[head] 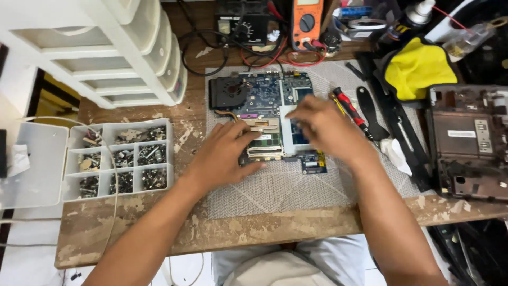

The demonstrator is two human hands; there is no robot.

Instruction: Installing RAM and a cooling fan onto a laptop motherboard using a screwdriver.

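Knees in pale cloth showed at the near edge, under a worn wooden bench point(159, 228). Both forearms reached over a grey mat point(275, 185) w/ a laptop board point(259, 95) lying flat at its far-centre.

L hand point(225, 156) lay palm down at the board's near-left edge, fingers together and slightly curled, tips touching the RAM slot area point(264, 142). R hand point(325, 130) was blurred over the board's right part, fingers bent down onto a pale panel point(288, 132); couldn't tell if it pinched anything. A small blue daughter-board point(313, 161) stuck out near the R wrist.

Just right of the R hand: red/black screwdriver point(349, 108), black strip point(370, 114), white tissue point(397, 156). Further right, an opened laptop base point(468, 140) at the bench edge.

Left of the mat, a white compartment tray point(121, 159) held screws & small parts, w/ a white lid point(37, 164) beside it.

Far side: white drawer unit point(116, 53) at left, black fan point(230, 92) on the board's far-left corner, a black box w/ a dial point(243, 24), orange multimeter point(307, 21) w/ red leads, yellow cloth point(415, 69) at far right.
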